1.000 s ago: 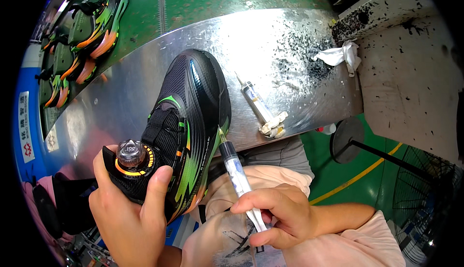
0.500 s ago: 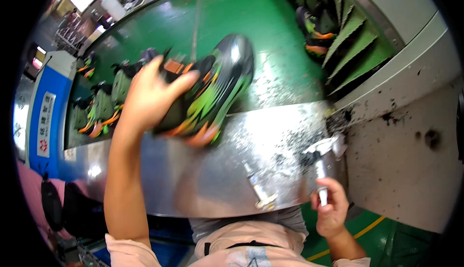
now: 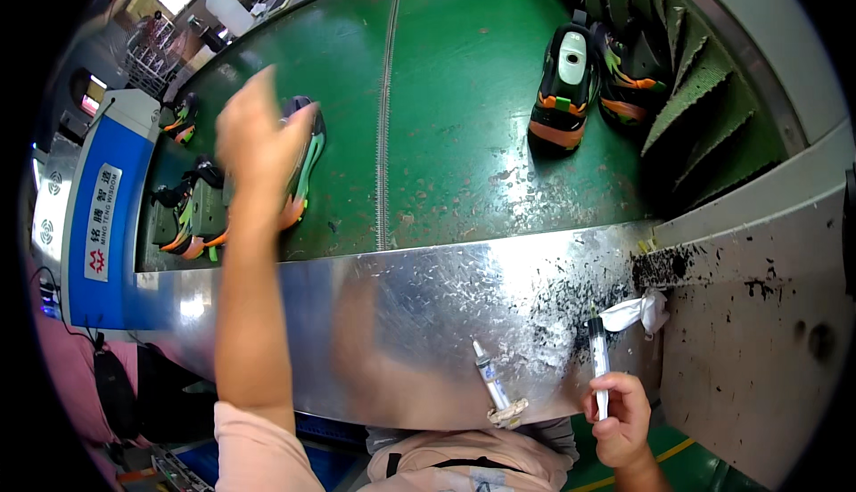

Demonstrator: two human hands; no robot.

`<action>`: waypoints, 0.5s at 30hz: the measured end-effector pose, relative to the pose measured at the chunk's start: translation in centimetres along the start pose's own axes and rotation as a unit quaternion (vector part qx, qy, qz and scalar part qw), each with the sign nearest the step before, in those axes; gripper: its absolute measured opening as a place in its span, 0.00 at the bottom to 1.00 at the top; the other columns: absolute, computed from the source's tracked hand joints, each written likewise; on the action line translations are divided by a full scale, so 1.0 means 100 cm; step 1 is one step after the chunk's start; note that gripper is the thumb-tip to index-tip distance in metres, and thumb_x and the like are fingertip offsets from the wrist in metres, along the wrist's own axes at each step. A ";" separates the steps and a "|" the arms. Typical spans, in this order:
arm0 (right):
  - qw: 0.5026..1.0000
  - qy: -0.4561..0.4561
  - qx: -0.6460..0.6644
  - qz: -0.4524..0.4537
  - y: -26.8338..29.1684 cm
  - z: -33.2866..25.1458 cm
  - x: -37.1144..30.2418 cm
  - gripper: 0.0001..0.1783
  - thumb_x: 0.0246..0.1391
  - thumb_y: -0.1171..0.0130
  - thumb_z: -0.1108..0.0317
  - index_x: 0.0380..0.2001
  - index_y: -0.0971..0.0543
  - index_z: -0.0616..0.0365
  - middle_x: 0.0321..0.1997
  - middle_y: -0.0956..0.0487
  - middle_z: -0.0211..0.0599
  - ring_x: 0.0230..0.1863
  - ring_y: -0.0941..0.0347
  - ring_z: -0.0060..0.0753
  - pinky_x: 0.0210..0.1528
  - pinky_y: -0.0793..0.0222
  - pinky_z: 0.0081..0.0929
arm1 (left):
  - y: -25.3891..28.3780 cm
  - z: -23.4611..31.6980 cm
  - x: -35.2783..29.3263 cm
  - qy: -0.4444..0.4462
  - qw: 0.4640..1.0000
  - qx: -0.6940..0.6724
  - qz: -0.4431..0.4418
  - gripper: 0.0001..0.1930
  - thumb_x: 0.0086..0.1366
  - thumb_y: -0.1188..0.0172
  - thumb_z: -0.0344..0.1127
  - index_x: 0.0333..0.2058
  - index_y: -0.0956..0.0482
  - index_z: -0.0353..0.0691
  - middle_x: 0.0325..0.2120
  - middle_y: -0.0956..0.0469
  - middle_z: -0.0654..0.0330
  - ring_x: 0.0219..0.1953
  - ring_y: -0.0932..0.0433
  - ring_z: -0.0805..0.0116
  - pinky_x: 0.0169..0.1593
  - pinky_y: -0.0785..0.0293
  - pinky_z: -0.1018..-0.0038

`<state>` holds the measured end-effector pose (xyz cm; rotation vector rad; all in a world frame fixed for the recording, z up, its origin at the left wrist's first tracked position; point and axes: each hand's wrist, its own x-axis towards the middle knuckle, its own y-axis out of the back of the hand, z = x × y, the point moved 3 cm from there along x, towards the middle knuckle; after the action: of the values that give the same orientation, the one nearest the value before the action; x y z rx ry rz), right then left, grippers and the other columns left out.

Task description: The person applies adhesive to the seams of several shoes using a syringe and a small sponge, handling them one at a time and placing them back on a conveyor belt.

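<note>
Left hand [image 3: 257, 135] has moved leftward, near black-green-orange shoe [image 3: 304, 180]; grip blurred, unclear.
Right hand [image 3: 623, 421] grips slim clear-plastic syringe [image 3: 599, 356].

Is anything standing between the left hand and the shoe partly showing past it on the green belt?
Nothing visible does. The blurred left hand partly overlaps the shoe in this view; whether they touch, I cannot tell. Other shoes sit farther left, not between the two.
</note>
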<state>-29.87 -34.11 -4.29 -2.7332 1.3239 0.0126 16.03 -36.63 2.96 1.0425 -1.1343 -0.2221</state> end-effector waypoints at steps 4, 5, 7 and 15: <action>0.999 -0.027 0.015 -0.032 -0.015 -0.001 0.006 0.32 0.56 0.42 0.51 0.53 0.34 0.66 0.28 0.29 0.27 0.27 0.38 0.15 0.28 0.41 0.13 | 0.007 -0.153 -0.041 0.212 0.955 -0.063 -0.196 0.29 0.53 0.37 0.53 0.38 0.24 0.26 0.37 0.22 0.38 0.43 0.23 0.44 0.46 0.29 0.61; 0.999 -0.029 -0.011 -0.040 -0.016 0.000 0.009 0.30 0.57 0.42 0.52 0.53 0.33 0.65 0.29 0.29 0.26 0.26 0.38 0.15 0.28 0.42 0.13 | 0.019 -0.153 -0.035 0.207 0.951 -0.031 -0.227 0.29 0.53 0.37 0.52 0.37 0.24 0.26 0.37 0.23 0.37 0.43 0.23 0.44 0.45 0.29 0.62; 0.995 -0.010 -0.081 -0.049 -0.017 0.002 0.017 0.24 0.57 0.42 0.57 0.50 0.29 0.62 0.27 0.31 0.23 0.25 0.40 0.13 0.26 0.43 0.13 | 0.044 -0.142 -0.026 0.183 0.948 0.002 -0.261 0.28 0.52 0.37 0.51 0.36 0.24 0.26 0.36 0.23 0.37 0.43 0.23 0.45 0.44 0.28 0.62; 0.984 0.006 -0.161 -0.070 -0.024 -0.020 -0.005 0.18 0.57 0.44 0.63 0.47 0.28 0.62 0.20 0.35 0.20 0.22 0.44 0.11 0.22 0.49 0.15 | 0.192 -0.121 -0.142 0.011 0.866 -0.251 -0.431 0.24 0.47 0.37 0.30 0.45 0.28 0.33 0.35 0.22 0.50 0.41 0.23 0.55 0.48 0.30 0.68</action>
<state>-28.39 -32.43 -2.02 -3.0929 1.2228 0.2190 13.01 -10.59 8.33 1.0037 -0.4617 -1.1535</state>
